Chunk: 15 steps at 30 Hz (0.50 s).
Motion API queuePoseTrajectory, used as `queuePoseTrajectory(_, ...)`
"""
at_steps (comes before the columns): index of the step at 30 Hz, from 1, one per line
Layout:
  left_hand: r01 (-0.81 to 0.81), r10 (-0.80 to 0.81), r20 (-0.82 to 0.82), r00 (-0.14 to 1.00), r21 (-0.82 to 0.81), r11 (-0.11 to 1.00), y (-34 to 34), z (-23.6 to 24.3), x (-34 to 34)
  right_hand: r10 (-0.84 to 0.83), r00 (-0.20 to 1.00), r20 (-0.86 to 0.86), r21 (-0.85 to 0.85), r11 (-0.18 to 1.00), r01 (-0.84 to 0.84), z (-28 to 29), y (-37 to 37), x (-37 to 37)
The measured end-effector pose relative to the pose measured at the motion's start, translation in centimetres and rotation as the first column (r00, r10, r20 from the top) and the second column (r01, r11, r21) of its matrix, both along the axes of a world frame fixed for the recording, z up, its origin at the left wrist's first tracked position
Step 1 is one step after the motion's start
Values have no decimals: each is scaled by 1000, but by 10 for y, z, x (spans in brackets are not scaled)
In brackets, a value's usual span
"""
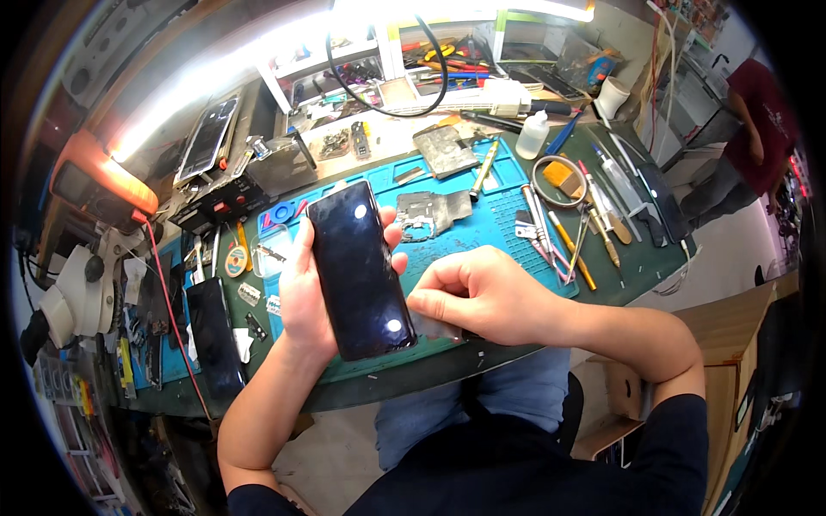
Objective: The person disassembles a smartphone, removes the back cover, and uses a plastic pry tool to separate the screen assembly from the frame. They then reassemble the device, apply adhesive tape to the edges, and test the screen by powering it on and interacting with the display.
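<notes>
My left hand (307, 297) is wrapped round a black smartphone (357, 267), its thumb along one long edge and its fingertips over the other. The dark glossy screen faces up and reflects the lamp in two bright spots. At the phone's lower right edge, my right hand (486, 297) pinches a thin translucent piece (437, 328), perhaps plastic film. Whether that piece slips under the phone's edge, I cannot tell. Beneath both hands lies a blue work mat (353, 372). Farther back on it sit a metal phone part with a dark flap (423, 215) and a yellow-banded tool (484, 168).
Tweezers, a brush (564, 179), a tape roll (544, 199) and several slim tools crowd the right side, near a white squeeze bottle (533, 135). At left are another dark phone (215, 335), an orange multimeter (103, 176) and a red cable (172, 301). A person (757, 138) stands at far right.
</notes>
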<state>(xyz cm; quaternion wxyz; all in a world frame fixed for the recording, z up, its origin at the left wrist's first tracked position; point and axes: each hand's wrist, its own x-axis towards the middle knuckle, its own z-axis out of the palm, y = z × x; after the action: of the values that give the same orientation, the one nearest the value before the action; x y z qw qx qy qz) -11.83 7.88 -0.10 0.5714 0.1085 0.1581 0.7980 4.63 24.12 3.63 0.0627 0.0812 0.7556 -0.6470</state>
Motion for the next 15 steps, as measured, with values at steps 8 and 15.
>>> queuePoseTrajectory(8, -71, 86, 68, 994, -198, 978, -7, 2, -3, -500, 630, -594, 419, 477, 773, -7, 90, 2)
queuePoseTrajectory(15, 0, 16, 94, 995, -162, 987, -3, 1, -3, -390, 714, -581, 701, 205, 683, -48, 178, -18)
